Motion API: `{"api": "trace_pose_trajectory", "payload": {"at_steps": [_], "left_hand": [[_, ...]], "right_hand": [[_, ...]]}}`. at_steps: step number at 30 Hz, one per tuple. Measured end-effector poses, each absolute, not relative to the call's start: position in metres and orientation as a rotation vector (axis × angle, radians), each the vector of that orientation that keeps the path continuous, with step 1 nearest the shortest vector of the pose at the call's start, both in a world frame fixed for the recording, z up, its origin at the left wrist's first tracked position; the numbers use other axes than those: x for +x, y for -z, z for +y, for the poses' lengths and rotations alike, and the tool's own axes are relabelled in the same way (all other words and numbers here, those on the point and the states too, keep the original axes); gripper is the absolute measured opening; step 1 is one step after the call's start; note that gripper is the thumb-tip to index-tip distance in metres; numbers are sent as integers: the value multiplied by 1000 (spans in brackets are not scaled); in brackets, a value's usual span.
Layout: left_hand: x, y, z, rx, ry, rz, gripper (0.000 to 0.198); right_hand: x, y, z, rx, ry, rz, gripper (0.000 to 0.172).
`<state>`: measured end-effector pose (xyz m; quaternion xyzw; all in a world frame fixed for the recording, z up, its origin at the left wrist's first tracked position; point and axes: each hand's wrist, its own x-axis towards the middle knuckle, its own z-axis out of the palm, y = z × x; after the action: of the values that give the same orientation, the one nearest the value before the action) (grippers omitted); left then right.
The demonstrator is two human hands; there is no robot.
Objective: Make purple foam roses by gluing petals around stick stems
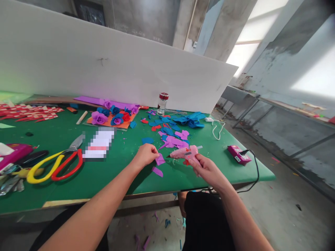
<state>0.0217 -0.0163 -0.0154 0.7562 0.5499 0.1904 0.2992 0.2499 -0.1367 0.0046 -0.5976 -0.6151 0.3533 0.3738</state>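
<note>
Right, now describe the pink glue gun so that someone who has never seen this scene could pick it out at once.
Start at the green table, near the edge where two forearms reach in. The right hand grips the pink glue gun, its nozzle toward the left hand. Unlike the loose purple and blue scraps beyond, it has a pale stick jutting from its back.

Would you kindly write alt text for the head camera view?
A person's right hand holds a pink glue gun pointing toward a small purple paper piece in the left hand, over a green-topped table. Loose purple, blue and red paper pieces lie beyond; multicoloured paper roses and yellow-and-red-handled scissors lie to the left.
</note>
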Motion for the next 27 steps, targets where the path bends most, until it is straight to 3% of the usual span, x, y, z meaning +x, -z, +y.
{"api": "trace_pose_trajectory", "payload": {"at_steps": [9, 27], "left_hand": [[23, 13, -16, 2031, -475, 1464, 11], [22, 15, -16, 2065, -483, 1455, 12]], "right_hand": [[237, -14, -142, -1602, -589, -1869, 34], [220, -10, -142, -1539, -449, -2018, 21]]}}
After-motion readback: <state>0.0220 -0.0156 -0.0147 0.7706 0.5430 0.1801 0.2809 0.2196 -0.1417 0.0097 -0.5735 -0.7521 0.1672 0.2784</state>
